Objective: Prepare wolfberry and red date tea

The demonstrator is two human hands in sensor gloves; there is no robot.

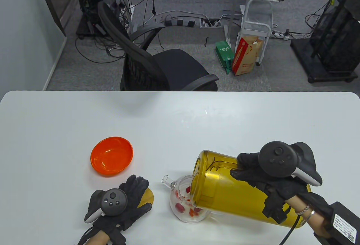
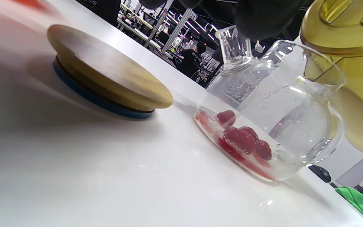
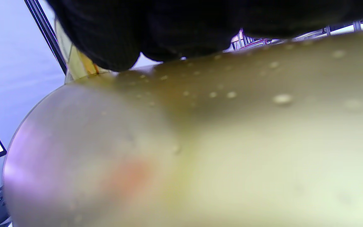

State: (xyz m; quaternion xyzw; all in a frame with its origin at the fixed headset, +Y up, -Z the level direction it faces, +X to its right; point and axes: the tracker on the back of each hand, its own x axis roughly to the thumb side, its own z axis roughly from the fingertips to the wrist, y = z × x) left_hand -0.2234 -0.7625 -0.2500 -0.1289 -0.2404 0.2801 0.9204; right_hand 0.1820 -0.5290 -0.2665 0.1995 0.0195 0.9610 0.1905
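On the white tabletop [image 1: 56, 121] an orange bowl [image 1: 111, 155], round, glossy plastic, sits at 11 o'clock from the left hand [image 1: 123, 205]. This grip lies flat with fingers spread on a round wooden lid [image 2: 106, 80]. At 3 o'clock of it, close by, stands the clear glass teapot [image 1: 187, 202], with red dates [image 2: 241, 140] and a little water at its bottom. The right hand [image 1: 270, 180] has its grip wrapped around a yellow translucent plastic jug [image 1: 225, 188], tilted, its mouth over the teapot opening.
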